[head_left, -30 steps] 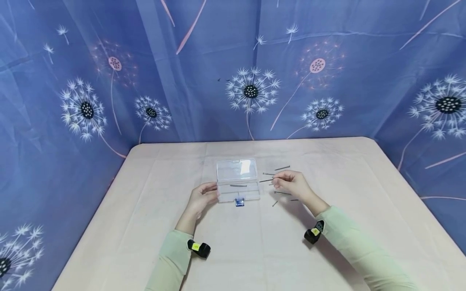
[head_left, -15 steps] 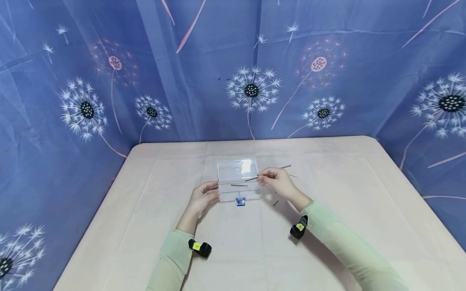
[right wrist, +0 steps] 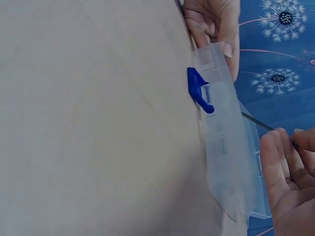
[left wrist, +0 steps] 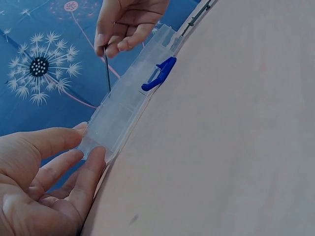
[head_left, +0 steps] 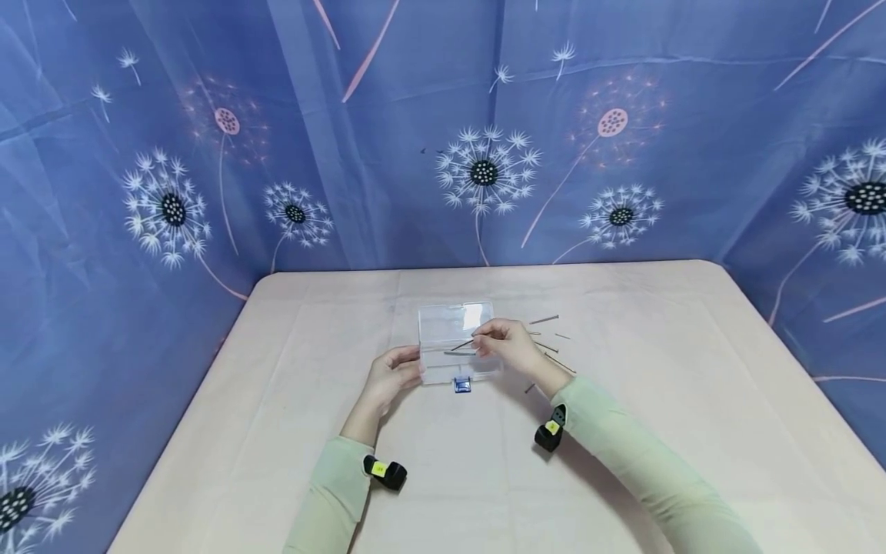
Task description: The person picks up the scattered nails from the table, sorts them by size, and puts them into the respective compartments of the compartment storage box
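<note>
A clear plastic box [head_left: 438,375] lies on the table with its lid [head_left: 443,323] raised at the back. Its blue latch [head_left: 462,385] is at the front. My left hand [head_left: 389,377] grips the box's left end, thumb and fingers on its walls in the left wrist view. Above the box, my right hand [head_left: 508,344] pinches a thin dark nail [left wrist: 107,73] between thumb and fingertips. That nail slants down to the left, its lower end over the box. Another nail [head_left: 457,354] lies inside the box.
Several loose nails lie right of the box, among them a far nail [head_left: 544,319], a middle nail [head_left: 561,363] and a near nail [head_left: 530,388]. My right hand and wrist partly cover some. A blue dandelion-print cloth [head_left: 388,192] hangs behind the pale tabletop [head_left: 450,477].
My right hand has moved left from among the loose nails to above the box, carrying the nail. Several nails it covered now show. My left hand stays on the box.
</note>
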`<state>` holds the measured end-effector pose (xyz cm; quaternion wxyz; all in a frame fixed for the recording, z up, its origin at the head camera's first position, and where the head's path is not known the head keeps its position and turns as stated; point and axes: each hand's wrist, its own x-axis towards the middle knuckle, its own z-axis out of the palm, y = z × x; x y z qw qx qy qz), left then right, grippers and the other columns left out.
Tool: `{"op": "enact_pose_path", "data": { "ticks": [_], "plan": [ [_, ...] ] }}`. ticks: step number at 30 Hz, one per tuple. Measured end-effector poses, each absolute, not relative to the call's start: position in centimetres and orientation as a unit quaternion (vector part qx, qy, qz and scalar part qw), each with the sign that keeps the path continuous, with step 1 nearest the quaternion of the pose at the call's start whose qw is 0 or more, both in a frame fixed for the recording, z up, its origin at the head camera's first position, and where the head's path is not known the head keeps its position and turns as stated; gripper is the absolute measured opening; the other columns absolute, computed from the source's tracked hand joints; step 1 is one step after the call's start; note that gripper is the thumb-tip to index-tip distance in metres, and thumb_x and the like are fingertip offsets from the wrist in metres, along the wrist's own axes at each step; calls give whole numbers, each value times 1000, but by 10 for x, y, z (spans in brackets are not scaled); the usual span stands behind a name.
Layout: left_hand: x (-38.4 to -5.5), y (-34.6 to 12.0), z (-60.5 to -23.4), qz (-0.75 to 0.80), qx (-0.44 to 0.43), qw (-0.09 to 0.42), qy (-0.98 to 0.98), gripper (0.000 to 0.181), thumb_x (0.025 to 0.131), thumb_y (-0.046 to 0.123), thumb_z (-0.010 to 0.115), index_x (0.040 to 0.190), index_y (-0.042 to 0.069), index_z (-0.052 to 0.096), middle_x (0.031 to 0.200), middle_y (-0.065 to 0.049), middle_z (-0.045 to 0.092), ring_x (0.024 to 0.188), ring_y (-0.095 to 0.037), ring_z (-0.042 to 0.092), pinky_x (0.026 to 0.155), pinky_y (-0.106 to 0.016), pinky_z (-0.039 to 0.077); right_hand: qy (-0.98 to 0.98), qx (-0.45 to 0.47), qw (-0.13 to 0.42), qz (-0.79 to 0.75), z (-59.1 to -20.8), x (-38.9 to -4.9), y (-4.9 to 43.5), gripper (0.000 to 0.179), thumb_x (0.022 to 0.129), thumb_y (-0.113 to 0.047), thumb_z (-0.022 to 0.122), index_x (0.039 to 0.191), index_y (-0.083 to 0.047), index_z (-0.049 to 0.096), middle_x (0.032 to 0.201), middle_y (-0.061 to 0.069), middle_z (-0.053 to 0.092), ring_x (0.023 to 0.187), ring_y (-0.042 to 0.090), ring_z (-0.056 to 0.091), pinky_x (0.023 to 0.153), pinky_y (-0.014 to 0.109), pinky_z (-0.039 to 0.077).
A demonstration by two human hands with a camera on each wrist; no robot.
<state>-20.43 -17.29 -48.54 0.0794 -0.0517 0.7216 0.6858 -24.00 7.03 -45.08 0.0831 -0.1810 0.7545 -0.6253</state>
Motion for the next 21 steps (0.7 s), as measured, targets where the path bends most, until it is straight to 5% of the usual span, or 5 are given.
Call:
{"op": "enact_pose_path", "data": {
  "ticks": [9, 21],
  "plan": [
    [-204, -172, -487, 685, -51, 81, 722, 41, 84, -2, 65, 125, -2, 57, 123, -22, 59, 105, -27, 63, 86, -34, 58, 771, -186, 109, -599, -456, -241, 71, 21, 92, 6, 50, 106, 20, 57, 90, 33, 65, 76, 41, 65, 70, 40, 62],
    [-204, -172, -485, 691, -57, 81, 716, 42, 83, -5, 64, 125, -4, 57, 124, -25, 58, 104, -27, 63, 84, -32, 59, 814, -192, 66, -545, -453, -238, 77, 19, 90, 6, 52, 105, 16, 60, 84, 26, 69, 66, 28, 67, 61, 30, 61]
  ]
}}
